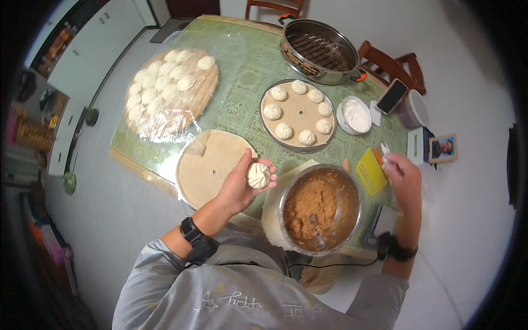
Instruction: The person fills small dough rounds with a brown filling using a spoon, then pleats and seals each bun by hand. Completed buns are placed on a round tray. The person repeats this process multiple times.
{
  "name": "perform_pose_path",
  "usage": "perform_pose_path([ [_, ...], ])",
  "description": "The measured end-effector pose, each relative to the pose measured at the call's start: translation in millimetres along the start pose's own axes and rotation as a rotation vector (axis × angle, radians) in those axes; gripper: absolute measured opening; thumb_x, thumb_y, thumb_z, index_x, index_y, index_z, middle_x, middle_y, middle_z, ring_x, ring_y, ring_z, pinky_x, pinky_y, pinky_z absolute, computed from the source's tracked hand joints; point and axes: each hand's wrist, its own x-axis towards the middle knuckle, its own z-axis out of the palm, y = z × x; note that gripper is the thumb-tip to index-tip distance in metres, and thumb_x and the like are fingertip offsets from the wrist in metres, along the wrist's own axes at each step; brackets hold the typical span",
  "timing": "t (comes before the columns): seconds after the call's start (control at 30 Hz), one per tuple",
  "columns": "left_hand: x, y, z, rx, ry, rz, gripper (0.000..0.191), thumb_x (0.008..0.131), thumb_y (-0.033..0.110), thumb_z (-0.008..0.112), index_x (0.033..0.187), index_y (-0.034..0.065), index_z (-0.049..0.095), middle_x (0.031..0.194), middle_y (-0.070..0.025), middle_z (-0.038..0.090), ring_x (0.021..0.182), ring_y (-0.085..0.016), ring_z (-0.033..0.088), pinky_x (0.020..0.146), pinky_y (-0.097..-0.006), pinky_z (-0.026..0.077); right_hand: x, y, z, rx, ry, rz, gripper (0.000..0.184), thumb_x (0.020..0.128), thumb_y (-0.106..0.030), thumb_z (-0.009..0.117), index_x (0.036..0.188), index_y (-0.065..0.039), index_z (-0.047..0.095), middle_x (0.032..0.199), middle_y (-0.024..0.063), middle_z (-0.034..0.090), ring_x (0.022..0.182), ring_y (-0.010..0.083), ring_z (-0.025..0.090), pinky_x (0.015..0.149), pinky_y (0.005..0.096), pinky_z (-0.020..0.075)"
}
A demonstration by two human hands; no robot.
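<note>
A pleated dough bun (259, 175) rests on the palm and curled fingers of my left hand (241, 181), above the right edge of a lined round tray (210, 185). That tray bears a small clear object at its upper left. My right hand (401, 175) is blurred at the table's right side, by a yellow slotted scraper (371, 172) and an orange-handled tool (378, 156); whether its fingers hold anything is unclear. Between my hands, a steel pot (284, 225) contains orange-brown filling (315, 198) with a metal spoon (317, 231) in it.
Several pleated buns ring a second lined tray (299, 128). Dough wrappers (165, 82) lie on a round wooden board (202, 90), partly under clear plastic. A steel steamer (321, 68), a bowl of white flour (355, 116), a phone (392, 96) and a framed photo (443, 148) stand farther off.
</note>
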Motion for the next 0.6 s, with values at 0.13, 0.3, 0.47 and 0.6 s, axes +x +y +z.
perform_pose_path([
  [0.13, -7.7, 11.9, -5.4, 0.052, -0.115, 0.012, 0.053, 0.099, 0.047, 0.027, 0.099, 0.0025, 0.057, 0.092, -0.0113, 0.062, 0.082, -0.022, 0.062, 0.075, -0.0346, 0.053, -85.8, -113.4, 32.3, -0.012, -0.053, -0.168, 0.02, 0.08, -0.009, 0.066, 0.098, -0.001, 0.065, 0.082, 0.0105, 0.066, 0.067, 0.0202, 0.062, 0.065, 0.0288, 0.0495],
  [0.3, -18.7, 23.5, -23.9, 0.188, -0.157, 0.003, 0.051, 0.099, 0.045, 0.028, 0.098, 0.0017, 0.056, 0.091, -0.0107, 0.061, 0.081, -0.021, 0.062, 0.075, -0.034, 0.053, -109.3, -189.0, 135.0, 0.245, -0.031, -0.027, 0.017, 0.079, -0.009, 0.068, 0.094, -0.002, 0.065, 0.08, 0.0122, 0.063, 0.064, 0.0202, 0.061, 0.059, 0.0295, 0.047],
  [0.47, -32.5, 31.7, -43.7, 0.275, -0.178, 0.046, 0.045, 0.099, 0.039, 0.034, 0.097, 0.0006, 0.057, 0.087, -0.0087, 0.061, 0.078, -0.015, 0.06, 0.073, -0.0294, 0.052, -92.6, -204.1, 200.2, 0.283, 0.142, 0.01, 0.016, 0.079, -0.011, 0.068, 0.092, -0.003, 0.065, 0.081, 0.0124, 0.062, 0.067, 0.0235, 0.06, 0.059, 0.0315, 0.0466],
  [0.6, -38.6, 37.4, -52.4, 0.338, -0.182, 0.087, 0.044, 0.099, 0.039, 0.037, 0.098, 0.0007, 0.058, 0.086, -0.0069, 0.061, 0.078, -0.013, 0.058, 0.072, -0.0255, 0.048, -87.3, -211.8, 219.6, 0.194, 0.098, -0.009, 0.017, 0.078, -0.012, 0.067, 0.092, -0.003, 0.065, 0.081, 0.0135, 0.062, 0.068, 0.0278, 0.059, 0.06, 0.0346, 0.0469],
])
